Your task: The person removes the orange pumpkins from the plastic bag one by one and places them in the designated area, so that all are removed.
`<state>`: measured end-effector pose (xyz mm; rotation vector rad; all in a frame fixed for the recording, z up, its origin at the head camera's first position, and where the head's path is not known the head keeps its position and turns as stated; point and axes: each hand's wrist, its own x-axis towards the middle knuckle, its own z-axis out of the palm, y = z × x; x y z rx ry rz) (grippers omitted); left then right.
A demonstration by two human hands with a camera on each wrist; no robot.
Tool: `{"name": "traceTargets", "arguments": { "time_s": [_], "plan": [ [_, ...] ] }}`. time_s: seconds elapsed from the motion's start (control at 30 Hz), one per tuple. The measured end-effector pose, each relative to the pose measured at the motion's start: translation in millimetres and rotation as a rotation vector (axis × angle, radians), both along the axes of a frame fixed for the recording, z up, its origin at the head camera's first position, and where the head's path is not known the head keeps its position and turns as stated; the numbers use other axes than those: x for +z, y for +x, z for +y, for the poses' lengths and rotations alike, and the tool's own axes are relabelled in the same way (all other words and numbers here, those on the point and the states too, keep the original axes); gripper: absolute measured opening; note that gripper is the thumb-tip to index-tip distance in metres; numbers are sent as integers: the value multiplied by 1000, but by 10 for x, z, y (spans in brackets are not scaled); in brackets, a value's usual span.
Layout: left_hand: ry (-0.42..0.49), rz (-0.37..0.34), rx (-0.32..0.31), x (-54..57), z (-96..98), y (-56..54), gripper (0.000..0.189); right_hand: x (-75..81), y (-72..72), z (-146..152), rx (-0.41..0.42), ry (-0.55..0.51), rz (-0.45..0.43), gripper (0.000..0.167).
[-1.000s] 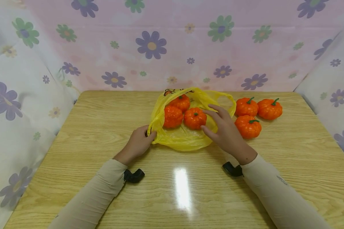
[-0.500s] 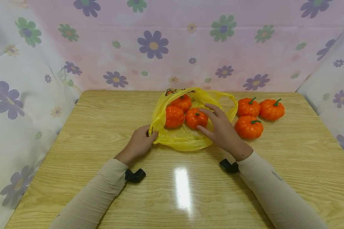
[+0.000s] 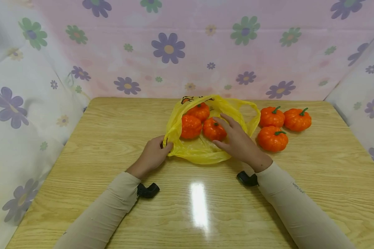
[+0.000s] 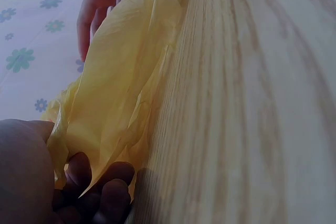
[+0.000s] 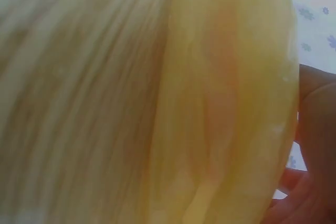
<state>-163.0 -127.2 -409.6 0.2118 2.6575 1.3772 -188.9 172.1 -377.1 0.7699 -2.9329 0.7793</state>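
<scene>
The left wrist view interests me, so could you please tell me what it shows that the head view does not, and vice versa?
Only the left wrist view shows the curled fingertips of the left hand against the yellow bag. Only the head view shows the sleeves and the three pumpkins inside the bag. Both show the left hand, the right hand, the bag, the table and the floral backdrop.

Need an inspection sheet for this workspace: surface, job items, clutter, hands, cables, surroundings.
Surface: wood-grain table, bright reflection at the near middle.
Job items: yellow plastic bag, mouth open, three orange pumpkins inside; three more pumpkins on the table, right of it.
Clutter: nothing seen.
Hands: left hand grips the bag's left edge; right hand at its mouth, fingers spread over one pumpkin, contact unclear.
Cables: nothing seen.
Surroundings: flower-print backdrop at back and both sides.
</scene>
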Motion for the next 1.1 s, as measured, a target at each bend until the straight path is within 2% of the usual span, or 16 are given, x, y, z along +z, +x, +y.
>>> {"name": "traceTargets", "arguments": {
  "time_s": [0.2, 0.57, 1.1],
  "plan": [
    [6, -3, -2, -4, -1, -5, 21, -20, -18, 22, 17, 22, -60, 81],
    [-1, -3, -2, -7, -7, -11, 21, -25, -5, 23, 30, -8, -69, 75],
    [-1, 4, 3, 10, -9, -6, 21, -8, 1, 17, 0, -1, -94, 68]
  ]
}}
